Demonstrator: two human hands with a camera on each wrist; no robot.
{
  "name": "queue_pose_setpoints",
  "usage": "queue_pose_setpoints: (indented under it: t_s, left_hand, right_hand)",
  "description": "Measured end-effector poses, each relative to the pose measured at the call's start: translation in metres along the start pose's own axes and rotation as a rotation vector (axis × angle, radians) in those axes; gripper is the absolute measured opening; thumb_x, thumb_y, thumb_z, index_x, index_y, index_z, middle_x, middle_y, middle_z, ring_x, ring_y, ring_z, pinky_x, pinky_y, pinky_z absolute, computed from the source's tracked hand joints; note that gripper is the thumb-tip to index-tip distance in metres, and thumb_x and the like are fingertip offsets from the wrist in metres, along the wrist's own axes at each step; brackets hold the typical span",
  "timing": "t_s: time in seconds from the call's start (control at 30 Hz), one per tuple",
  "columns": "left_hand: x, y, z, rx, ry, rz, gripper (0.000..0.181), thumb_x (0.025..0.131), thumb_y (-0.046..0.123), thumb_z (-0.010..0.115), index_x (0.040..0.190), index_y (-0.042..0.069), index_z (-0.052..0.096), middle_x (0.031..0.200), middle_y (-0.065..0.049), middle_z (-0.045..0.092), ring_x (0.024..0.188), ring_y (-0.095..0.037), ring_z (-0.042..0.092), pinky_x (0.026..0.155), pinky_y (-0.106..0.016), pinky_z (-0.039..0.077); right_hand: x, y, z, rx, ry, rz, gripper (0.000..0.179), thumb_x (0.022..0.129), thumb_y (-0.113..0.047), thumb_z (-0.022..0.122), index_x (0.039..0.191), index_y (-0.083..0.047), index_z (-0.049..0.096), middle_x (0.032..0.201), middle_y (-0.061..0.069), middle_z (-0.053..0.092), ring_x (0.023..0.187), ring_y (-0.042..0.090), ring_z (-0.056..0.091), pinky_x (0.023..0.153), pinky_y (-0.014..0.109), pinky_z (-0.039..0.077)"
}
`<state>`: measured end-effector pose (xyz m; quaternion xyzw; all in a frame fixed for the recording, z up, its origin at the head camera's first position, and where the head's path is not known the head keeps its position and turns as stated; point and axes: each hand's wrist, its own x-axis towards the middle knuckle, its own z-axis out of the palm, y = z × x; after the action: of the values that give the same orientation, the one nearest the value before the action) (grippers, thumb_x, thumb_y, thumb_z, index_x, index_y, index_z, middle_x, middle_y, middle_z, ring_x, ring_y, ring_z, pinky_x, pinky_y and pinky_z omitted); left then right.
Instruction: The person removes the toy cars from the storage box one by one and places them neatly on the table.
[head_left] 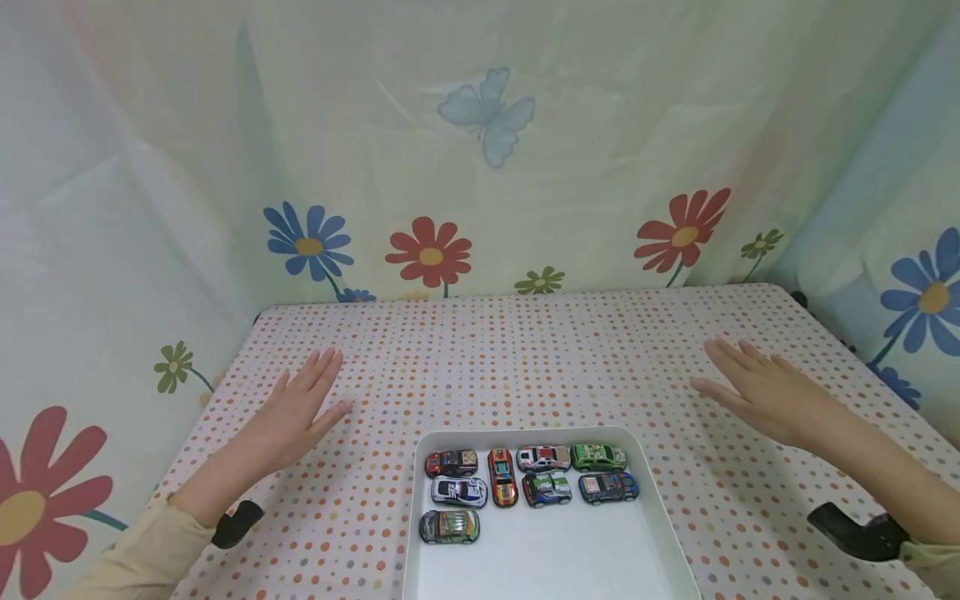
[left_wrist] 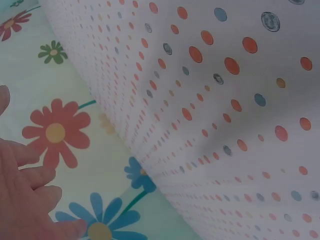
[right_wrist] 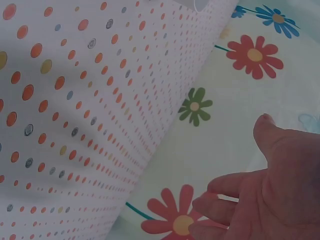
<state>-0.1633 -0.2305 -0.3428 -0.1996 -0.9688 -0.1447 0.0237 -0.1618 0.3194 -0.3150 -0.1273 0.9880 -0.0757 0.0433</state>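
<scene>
My left hand (head_left: pixel 296 421) hovers above the left part of the table, fingers extended and thumb apart, holding nothing. Across from it, my right hand (head_left: pixel 768 398) is likewise raised over the right part with its fingers extended. Between them, nearer to me, lies a white tray (head_left: pixel 555 558) with several toy cars in its far half. A red-and-yellow car (head_left: pixel 502 477) stands lengthwise among them; a green car (head_left: pixel 597 457) sits in the far right corner. Nearest me on the left is a dark green car (head_left: pixel 449 527). Neither hand touches the tray or cars.
A dotted cloth covers the table (head_left: pixel 517 358). Behind it and at both sides hangs a curtain (head_left: pixel 570 208) printed with flowers and a butterfly. Black straps (head_left: pixel 238 523) show at both wrists. The tray's near edge lies outside the head view.
</scene>
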Motion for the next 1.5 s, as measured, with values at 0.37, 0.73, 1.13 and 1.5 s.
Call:
queue_pose_setpoints:
  t_s: [0.37, 0.73, 1.13, 1.5]
  left_hand:
    - [0.003, 0.0, 0.002, 0.019, -0.012, 0.008, 0.07, 0.099, 0.041, 0.042, 0.148, -0.001, 0.015, 0.152, -0.021, 0.01, 0.138, -0.037, 0.005, 0.105, -0.062, 0.004]
    - [0.003, 0.0, 0.003, 0.012, -0.019, 0.02, 0.069, 0.099, 0.04, 0.043, 0.148, 0.0, 0.016, 0.152, -0.021, 0.01, 0.138, -0.036, 0.004, 0.104, -0.063, 0.005]
    - [-0.003, 0.013, 0.004, 0.002, -0.007, 0.034, 0.07, 0.097, 0.035, 0.05, 0.149, 0.001, 0.017, 0.152, -0.02, 0.012, 0.138, -0.035, 0.005, 0.106, -0.06, 0.006]
    - [-0.014, 0.049, 0.011, -0.01, 0.009, 0.145, 0.069, 0.098, 0.042, 0.045, 0.151, 0.008, 0.015, 0.154, -0.012, 0.01, 0.139, -0.03, 0.007, 0.106, -0.06, 0.008]
  right_hand:
    - [0.001, -0.001, 0.004, -0.005, -0.011, 0.0, 0.079, 0.098, -0.05, 0.035, 0.142, 0.013, 0.018, 0.141, 0.04, 0.015, 0.129, 0.055, 0.004, 0.099, 0.068, -0.001]
    - [0.0, -0.002, 0.005, -0.018, -0.005, -0.001, 0.079, 0.098, -0.05, 0.036, 0.142, 0.013, 0.018, 0.14, 0.04, 0.016, 0.128, 0.056, 0.006, 0.1, 0.067, -0.002]
    - [-0.009, -0.022, 0.011, -0.023, 0.031, -0.045, 0.078, 0.096, -0.051, 0.044, 0.145, 0.006, 0.022, 0.142, 0.036, 0.02, 0.13, 0.054, 0.011, 0.102, 0.065, -0.002]
    - [-0.029, -0.056, 0.018, -0.014, 0.06, -0.122, 0.075, 0.096, -0.047, 0.047, 0.148, -0.002, 0.02, 0.147, 0.029, 0.02, 0.134, 0.047, 0.01, 0.106, 0.059, -0.001]
